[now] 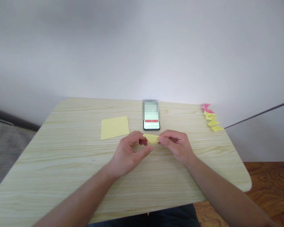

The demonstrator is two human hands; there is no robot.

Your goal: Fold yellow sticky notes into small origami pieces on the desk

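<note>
Folded yellow paper piece [151,138] sits at frame centre, held just above the surface [61,164], between our two hands. It reads as a small, flattened fold, long side running left to right; the exact fold shape is too small to tell.

Left hand [129,153], just left of centre: grip narrow, fingers curled, thumb and fingertips pinching the left end of the paper piece. Right hand [176,145], just right of centre: grip also narrow, thumb and forefinger closed on the right end of the same piece. Both hands meet at the paper; both forearms come up from the lower edge of the frame.

Just above the hands, upper centre of the surface: a smartphone [151,118] lying flat, screen lit, content blurred out. Near it but apart from the hands.

Left of the phone: a flat yellow paper square [114,127], unfolded, lying slightly askew on the surface, well apart from the left hand.

Far right edge of the surface, upper right: a row of small folded paper shapes [210,117], two pink at the top, then four yellow below, set close together in a line.

Surface is pale wood-grain with rounded corners. Plain white wall behind. Brown wooden floor [269,179] shows at lower right.
</note>
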